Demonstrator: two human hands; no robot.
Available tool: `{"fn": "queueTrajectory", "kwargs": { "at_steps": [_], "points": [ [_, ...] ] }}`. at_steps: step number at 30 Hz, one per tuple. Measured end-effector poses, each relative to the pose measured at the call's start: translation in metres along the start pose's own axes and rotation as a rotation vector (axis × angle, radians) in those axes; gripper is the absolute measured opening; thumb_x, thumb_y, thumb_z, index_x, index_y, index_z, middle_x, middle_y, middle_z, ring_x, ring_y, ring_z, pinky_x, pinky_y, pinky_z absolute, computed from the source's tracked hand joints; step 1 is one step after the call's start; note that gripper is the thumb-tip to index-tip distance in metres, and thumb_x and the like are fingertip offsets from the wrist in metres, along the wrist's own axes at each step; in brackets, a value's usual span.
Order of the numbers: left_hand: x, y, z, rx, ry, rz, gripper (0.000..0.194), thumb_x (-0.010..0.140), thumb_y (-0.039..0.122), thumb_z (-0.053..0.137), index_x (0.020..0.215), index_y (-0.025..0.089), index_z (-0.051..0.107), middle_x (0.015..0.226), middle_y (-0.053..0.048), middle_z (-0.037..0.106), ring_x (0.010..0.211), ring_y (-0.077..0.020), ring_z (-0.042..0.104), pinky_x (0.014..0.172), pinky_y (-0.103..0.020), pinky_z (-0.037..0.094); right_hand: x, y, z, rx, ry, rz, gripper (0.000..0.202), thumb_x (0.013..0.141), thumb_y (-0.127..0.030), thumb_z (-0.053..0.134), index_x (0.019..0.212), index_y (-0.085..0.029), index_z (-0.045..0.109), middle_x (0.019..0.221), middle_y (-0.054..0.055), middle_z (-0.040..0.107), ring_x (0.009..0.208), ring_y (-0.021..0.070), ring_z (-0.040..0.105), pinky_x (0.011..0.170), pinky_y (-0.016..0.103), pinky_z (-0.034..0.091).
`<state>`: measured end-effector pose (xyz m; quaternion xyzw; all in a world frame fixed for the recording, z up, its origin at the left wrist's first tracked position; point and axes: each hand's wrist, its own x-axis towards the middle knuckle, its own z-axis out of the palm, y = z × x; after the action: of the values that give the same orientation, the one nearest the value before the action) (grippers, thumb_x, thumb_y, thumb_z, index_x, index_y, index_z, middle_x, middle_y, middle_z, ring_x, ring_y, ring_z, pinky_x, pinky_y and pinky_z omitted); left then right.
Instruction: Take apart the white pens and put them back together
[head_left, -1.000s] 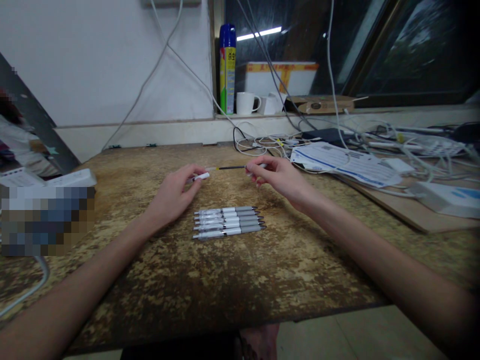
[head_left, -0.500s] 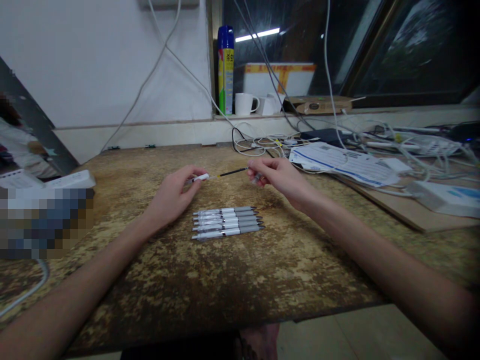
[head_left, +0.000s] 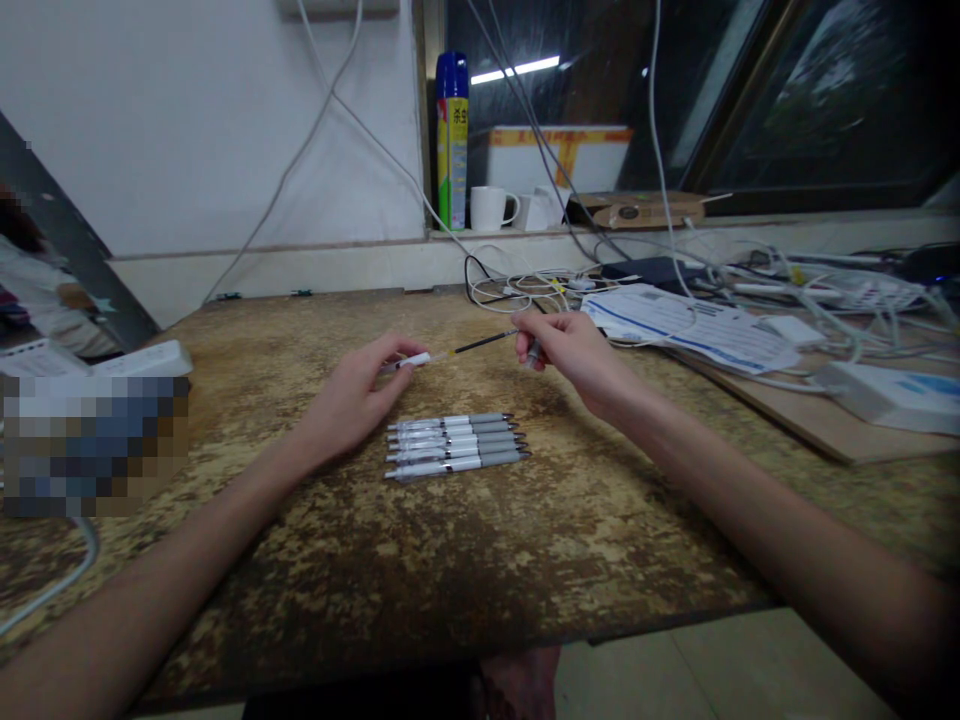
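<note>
My left hand (head_left: pixel 375 380) pinches a white pen barrel (head_left: pixel 417 360) whose end points right. In my right hand (head_left: pixel 559 350) is a thin dark ink refill (head_left: pixel 484 343), held by its right end, with its left tip close to the barrel's end. Whether that tip is inside the barrel is too small to tell. A grey pen part (head_left: pixel 533 352) is also tucked in the fingers of my right hand. Below both hands, several white and grey pens (head_left: pixel 457 455) lie side by side on the worn wooden table (head_left: pixel 465 560).
Papers (head_left: pixel 690 325), tangled cables (head_left: pixel 525 290) and a white power strip (head_left: pixel 892 395) cover the right side. On the sill stand a spray can (head_left: pixel 451 140) and a white mug (head_left: pixel 489 208). A pixelated object (head_left: pixel 94 445) is at the left.
Both hands have moved slightly to the right with the barrel and the refill. The refill is tilted a little more, its right end higher. The row of pens looks unchanged.
</note>
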<state>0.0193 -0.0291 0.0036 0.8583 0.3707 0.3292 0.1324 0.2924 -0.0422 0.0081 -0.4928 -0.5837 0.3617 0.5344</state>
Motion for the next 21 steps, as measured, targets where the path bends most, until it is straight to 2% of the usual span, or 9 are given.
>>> {"fn": "queueTrajectory", "kwargs": {
  "at_steps": [14, 18, 21],
  "points": [
    [0.000, 0.005, 0.001, -0.064, -0.018, -0.008, 0.025, 0.105, 0.033, 0.052, 0.123, 0.024, 0.067, 0.118, -0.005, 0.074, 0.109, -0.0225, 0.068, 0.100, -0.041, 0.052, 0.001, 0.000, -0.002, -0.045, 0.020, -0.040, 0.048, 0.093, -0.051, 0.064, 0.058, -0.018, 0.065, 0.056, 0.002, 0.059, 0.053, 0.0117, 0.048, 0.055, 0.027, 0.037],
    [0.000, 0.009, 0.001, -0.067, -0.022, 0.001, 0.026, 0.105, 0.034, 0.052, 0.124, 0.024, 0.067, 0.121, -0.006, 0.074, 0.111, -0.0231, 0.068, 0.102, -0.041, 0.052, 0.000, -0.001, -0.001, -0.174, -0.031, -0.146, 0.050, 0.096, -0.055, 0.059, 0.063, -0.018, 0.067, 0.062, 0.003, 0.063, 0.056, 0.0131, 0.049, 0.058, 0.028, 0.037],
    [0.001, 0.013, 0.001, -0.071, -0.027, 0.025, 0.027, 0.105, 0.031, 0.053, 0.126, 0.025, 0.068, 0.125, -0.005, 0.073, 0.115, -0.0230, 0.067, 0.104, -0.041, 0.051, -0.002, -0.002, 0.003, -0.266, -0.117, -0.261, 0.042, 0.097, -0.053, 0.060, 0.075, -0.019, 0.071, 0.072, 0.003, 0.068, 0.063, 0.0147, 0.053, 0.061, 0.029, 0.038]
  ]
}}
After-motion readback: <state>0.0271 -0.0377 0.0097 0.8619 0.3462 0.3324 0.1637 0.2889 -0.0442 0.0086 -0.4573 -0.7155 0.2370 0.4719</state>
